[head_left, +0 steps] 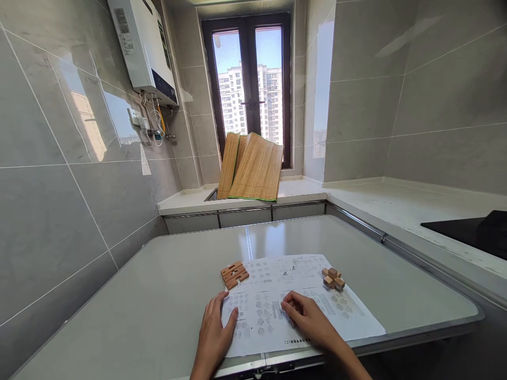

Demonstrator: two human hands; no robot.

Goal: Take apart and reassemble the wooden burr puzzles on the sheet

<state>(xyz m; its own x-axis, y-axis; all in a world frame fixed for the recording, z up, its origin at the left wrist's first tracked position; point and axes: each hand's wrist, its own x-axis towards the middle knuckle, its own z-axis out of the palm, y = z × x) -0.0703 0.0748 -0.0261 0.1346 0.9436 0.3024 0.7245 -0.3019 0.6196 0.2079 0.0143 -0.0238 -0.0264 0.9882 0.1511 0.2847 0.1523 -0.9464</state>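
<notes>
A large white sheet of paper [273, 332], printed with small diagrams and text, lies on the table. My left hand [215, 332] rests at its left edge, thumb and fingers apart, holding nothing. Over the paper's middle, my right hand [311, 317] has its fingers curled in, with no object visible in them. Several flat, notched wooden puzzle pieces [234, 275] lie side by side at the upper left of the sheet, just beyond my left hand. An interlocking wooden block puzzle [333, 278] sits on the paper's right part, apart from my right hand.
The pale folding table [158, 306] has a seam down its middle. Behind it runs a white counter [301, 186], where a folded bamboo mat [257, 166] leans before the window. A black cooktop [475, 232] is at right; a water heater [142, 53] hangs at left.
</notes>
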